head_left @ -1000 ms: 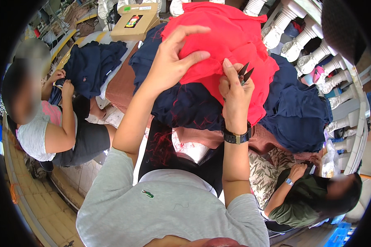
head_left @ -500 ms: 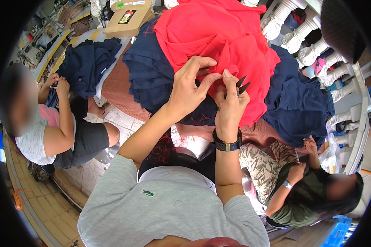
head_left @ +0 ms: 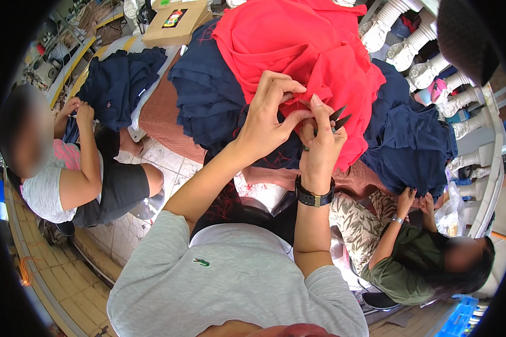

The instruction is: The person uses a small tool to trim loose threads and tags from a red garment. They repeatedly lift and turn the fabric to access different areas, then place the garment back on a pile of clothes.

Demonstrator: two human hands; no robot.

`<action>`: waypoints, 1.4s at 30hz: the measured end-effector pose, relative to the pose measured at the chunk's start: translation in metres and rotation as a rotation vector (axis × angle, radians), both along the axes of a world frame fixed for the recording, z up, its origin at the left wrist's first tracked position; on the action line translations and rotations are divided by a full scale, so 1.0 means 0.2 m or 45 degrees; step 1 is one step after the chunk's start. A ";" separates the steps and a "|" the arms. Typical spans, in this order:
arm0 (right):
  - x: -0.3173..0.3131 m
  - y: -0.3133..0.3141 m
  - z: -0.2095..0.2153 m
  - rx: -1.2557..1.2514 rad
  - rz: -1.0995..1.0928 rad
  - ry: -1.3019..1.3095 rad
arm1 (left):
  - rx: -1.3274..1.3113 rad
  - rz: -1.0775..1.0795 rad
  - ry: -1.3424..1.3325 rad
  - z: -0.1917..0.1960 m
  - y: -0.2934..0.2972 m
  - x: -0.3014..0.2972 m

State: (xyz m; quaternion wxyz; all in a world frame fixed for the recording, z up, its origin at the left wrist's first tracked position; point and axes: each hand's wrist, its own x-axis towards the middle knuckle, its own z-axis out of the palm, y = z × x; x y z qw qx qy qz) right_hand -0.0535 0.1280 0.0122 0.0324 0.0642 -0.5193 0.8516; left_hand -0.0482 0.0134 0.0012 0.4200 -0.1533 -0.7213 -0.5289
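A red garment (head_left: 275,36) lies heaped on a stack of navy garments (head_left: 205,101) in front of me. My left hand (head_left: 267,121) pinches a fold at the red garment's near side, thumb and fingertips close together. Beside it, my right hand (head_left: 323,140) is closed round small thread snips (head_left: 341,117), whose dark blades stick out apart toward the upper right, away from the fold. My right thumb and fingertip meet near the left thumb, at the same bit of red cloth. The snips' grip is mostly hidden in my palm.
A person at the left handles a navy garment (head_left: 115,84); another at the right holds more navy cloth (head_left: 407,140). A cardboard box (head_left: 177,25) stands at the back left. White ornate balusters (head_left: 410,42) line the right. Brown cloth (head_left: 168,123) covers the table.
My hands have shifted slightly right, still at the red cloth. The fold between them has moved a little. The person at the right has brought both hands together at the navy cloth.
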 end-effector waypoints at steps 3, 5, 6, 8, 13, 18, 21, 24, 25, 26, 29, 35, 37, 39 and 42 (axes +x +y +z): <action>0.00 0.00 0.00 0.010 -0.018 -0.005 | 0.012 0.010 0.029 -0.06 -0.01 -0.04; 0.00 0.01 0.00 0.021 -0.025 -0.015 | 0.067 -0.059 0.075 -0.07 -0.01 -0.06; 0.00 0.02 0.00 0.024 -0.025 -0.019 | 0.096 -0.093 0.097 -0.08 -0.02 -0.08; 0.00 0.02 0.01 0.042 -0.020 -0.029 | 0.256 -0.238 0.011 -0.07 -0.02 -0.09; 0.05 0.03 -0.02 0.327 -0.020 0.078 | 0.415 -0.436 -0.194 -0.07 -0.03 -0.09; 0.11 0.02 -0.01 0.489 0.144 0.040 | 0.418 -0.430 -0.305 -0.06 -0.05 -0.07; 0.14 0.01 0.00 0.556 0.159 0.068 | 0.403 -0.475 -0.271 -0.07 -0.04 -0.07; 0.12 0.00 -0.01 0.586 0.176 0.051 | 0.416 -0.500 -0.288 -0.08 -0.05 -0.07; 0.11 -0.01 -0.01 0.594 0.180 0.040 | 0.417 -0.495 -0.309 -0.08 -0.05 -0.07; 0.10 0.00 -0.02 0.564 0.203 0.041 | 0.418 -0.491 -0.329 -0.08 -0.05 -0.07; 0.06 0.01 -0.04 0.470 0.249 0.030 | 0.437 -0.514 -0.383 -0.08 -0.05 -0.06; 0.03 0.01 0.00 0.419 0.237 0.002 | 0.414 -0.545 -0.315 -0.09 -0.06 -0.06; 0.02 0.01 0.01 0.437 0.243 0.004 | 0.396 -0.536 -0.309 -0.09 -0.06 -0.06; 0.01 0.03 0.01 0.449 0.227 0.011 | 0.371 -0.527 -0.311 -0.09 -0.05 -0.06; 0.00 0.03 0.00 0.381 0.243 -0.011 | 0.315 -0.540 -0.260 -0.10 -0.05 -0.06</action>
